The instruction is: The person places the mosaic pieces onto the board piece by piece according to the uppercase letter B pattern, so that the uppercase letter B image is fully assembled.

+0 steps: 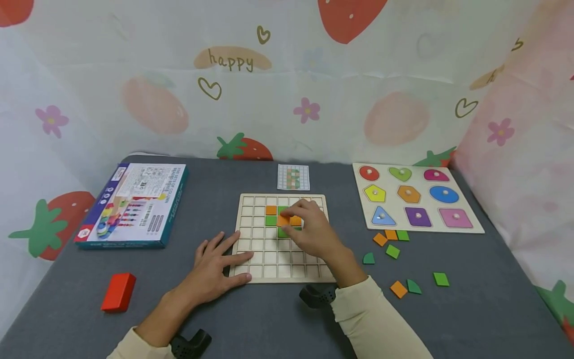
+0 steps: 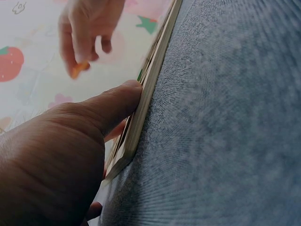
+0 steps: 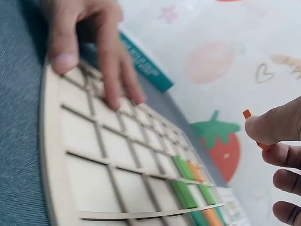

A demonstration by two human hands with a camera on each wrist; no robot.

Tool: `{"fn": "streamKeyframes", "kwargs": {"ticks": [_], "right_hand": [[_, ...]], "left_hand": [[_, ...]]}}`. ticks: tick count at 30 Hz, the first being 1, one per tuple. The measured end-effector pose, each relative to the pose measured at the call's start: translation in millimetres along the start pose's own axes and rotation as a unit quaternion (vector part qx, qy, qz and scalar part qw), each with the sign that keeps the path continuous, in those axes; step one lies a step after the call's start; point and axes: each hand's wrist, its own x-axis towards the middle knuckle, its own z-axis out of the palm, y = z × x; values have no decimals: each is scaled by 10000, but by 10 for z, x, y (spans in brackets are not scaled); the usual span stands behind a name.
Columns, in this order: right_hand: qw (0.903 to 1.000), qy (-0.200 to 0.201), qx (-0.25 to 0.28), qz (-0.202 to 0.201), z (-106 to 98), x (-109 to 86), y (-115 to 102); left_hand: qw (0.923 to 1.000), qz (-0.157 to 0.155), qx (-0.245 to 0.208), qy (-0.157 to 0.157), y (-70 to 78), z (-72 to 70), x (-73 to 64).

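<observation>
My right hand [image 1: 314,232] pinches a small orange square tile [image 3: 248,114] between thumb and fingers, held above the wooden grid board [image 1: 264,259]. Below and around it, orange and green tiles [image 1: 271,221] sit in cells of the upper middle part. Some of those tiles are hidden behind the right hand. With fingers spread, my left hand [image 1: 215,271] rests on the board's lower left edge. The left wrist view shows its thumb [image 2: 117,101] against the board's side.
A patterned card [image 1: 293,178] lies behind the board. Left are a boxed toy [image 1: 134,204] and a red block [image 1: 118,292]. At right lie a knobbed shape puzzle [image 1: 421,199] and several loose tiles, including a green square [image 1: 441,279] and a green quarter-round [image 1: 413,286].
</observation>
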Motion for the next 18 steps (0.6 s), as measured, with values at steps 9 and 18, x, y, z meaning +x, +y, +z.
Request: {"fn": "streamKeyframes", "kwargs": {"ticks": [9,18], "right_hand": [[9980,-410,-452,183,284,88,97],[9907,-719,-1018,545,420,136,114]], "left_hand": [[10000,-72,32,-50,11,-10,3],[10000,-38,63,-38,17,-5,5]]}}
